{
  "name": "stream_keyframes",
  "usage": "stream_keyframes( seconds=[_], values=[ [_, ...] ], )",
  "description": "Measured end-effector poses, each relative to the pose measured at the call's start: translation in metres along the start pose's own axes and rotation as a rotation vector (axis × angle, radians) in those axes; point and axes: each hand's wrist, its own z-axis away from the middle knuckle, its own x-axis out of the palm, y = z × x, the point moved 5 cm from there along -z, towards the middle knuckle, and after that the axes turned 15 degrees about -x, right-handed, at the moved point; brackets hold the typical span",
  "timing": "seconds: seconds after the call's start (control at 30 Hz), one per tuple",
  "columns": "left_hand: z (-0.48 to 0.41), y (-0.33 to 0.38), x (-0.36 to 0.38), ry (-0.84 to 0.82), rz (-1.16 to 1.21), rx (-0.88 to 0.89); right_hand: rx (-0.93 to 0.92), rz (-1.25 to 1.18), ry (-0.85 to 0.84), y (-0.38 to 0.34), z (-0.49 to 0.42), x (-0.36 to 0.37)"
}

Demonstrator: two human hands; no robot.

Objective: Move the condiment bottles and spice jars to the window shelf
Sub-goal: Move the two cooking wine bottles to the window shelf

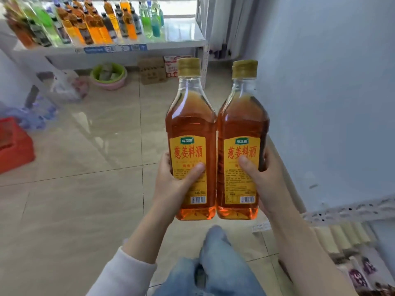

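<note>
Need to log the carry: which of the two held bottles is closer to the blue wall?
The bottle gripped by the right hand: the wall stands right beside it. The other bottle, in the left hand, is farther from it.

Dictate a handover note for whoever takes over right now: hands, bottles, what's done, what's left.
Left hand grips the left bottle low on its label; right hand grips the right bottle likewise.
Both are upright, side by side, above the floor, short of the window shelf.
Done: other bottles stand on the shelf's left part.
Left: set these two on the shelf.
</note>
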Motion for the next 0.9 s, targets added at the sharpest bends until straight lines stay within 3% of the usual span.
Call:
stream_keyframes(
  seconds=[0.17,0.5,0.9],
  values=[
    [-0.09,0.027,0.002,0.022,0.019,-0.042,0.03,0.024,-0.031,0.024,-0.095,0.017],
    [-0.293,0.149,0.038,0.047,0.021,-0.022,0.007,0.024,-0.045,0.038,-0.336,0.027],
    [-0.514,0.278,0.004,0.096,0.074,0.029,-0.038,0.038,-0.093,0.057,-0.586,0.116]
  ],
)
